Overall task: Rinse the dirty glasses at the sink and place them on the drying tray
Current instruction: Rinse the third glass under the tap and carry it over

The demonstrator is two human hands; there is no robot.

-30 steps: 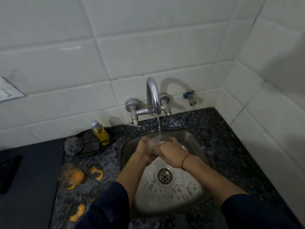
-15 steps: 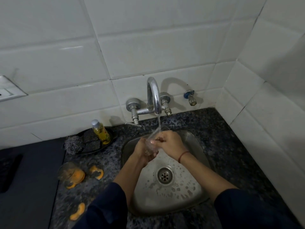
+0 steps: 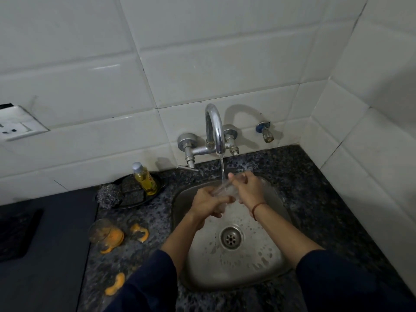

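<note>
One glass (image 3: 221,189) is in play, held over the far half of the sink (image 3: 258,262) right under the single tap (image 3: 215,129), whose thin stream of water (image 3: 222,167) falls onto it. The left hand (image 3: 208,199) wraps the glass from the left with its fingers curled round the body. The right hand (image 3: 247,188) closes on it from the right, fingers bent over the far end (the glass is clear and blurred, so which way it tilts I cannot tell). One red thread (image 3: 256,207) circles the right wrist. The drain (image 3: 231,238) sits near of both hands.

On the speckled counter (image 3: 315,188) left of the sink is one more glass (image 3: 99,229), smeared, with an orange scrap (image 3: 116,237) touching it. Three more scraps lie around: one just right of it (image 3: 140,231), one just near of it (image 3: 105,251), one well nearer (image 3: 114,287). Farther back a black dish (image 3: 157,190) holds one yellow bottle (image 3: 144,179) and two dark pads (image 3: 134,195), with one steel scrubber (image 3: 109,194) at its left edge. On the wall are one socket (image 3: 15,127) at far left and one small valve (image 3: 265,132) right of the tap.
</note>
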